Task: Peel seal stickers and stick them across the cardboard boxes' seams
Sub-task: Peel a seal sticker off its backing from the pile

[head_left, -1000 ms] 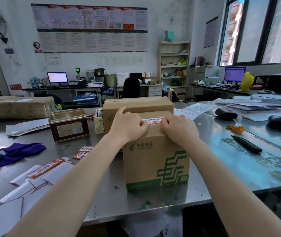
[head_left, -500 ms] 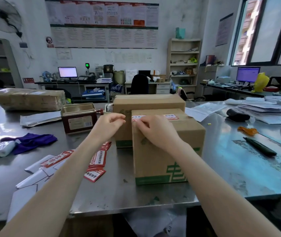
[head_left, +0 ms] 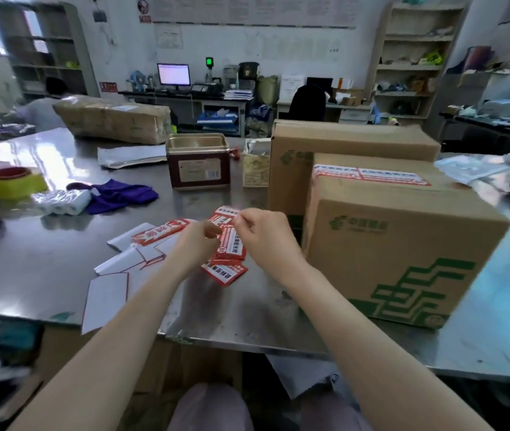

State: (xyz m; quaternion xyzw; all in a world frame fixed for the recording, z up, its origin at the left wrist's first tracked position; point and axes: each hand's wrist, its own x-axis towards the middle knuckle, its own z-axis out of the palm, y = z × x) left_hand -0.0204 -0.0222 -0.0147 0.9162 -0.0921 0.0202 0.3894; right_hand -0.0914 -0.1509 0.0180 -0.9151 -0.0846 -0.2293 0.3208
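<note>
A small pile of red-and-white seal stickers (head_left: pixel 228 247) lies flat on the steel table directly beneath the fingertips of both hands, one sticker's upper edge just beside the right hand's fingertips. To the right of the fingers stands a closed brown cardboard box (head_left: pixel 402 244) with green printing, upright. Two applied seal stickers (head_left: pixel 371 175) lie end to end along its top, beyond the fingers.
</note>
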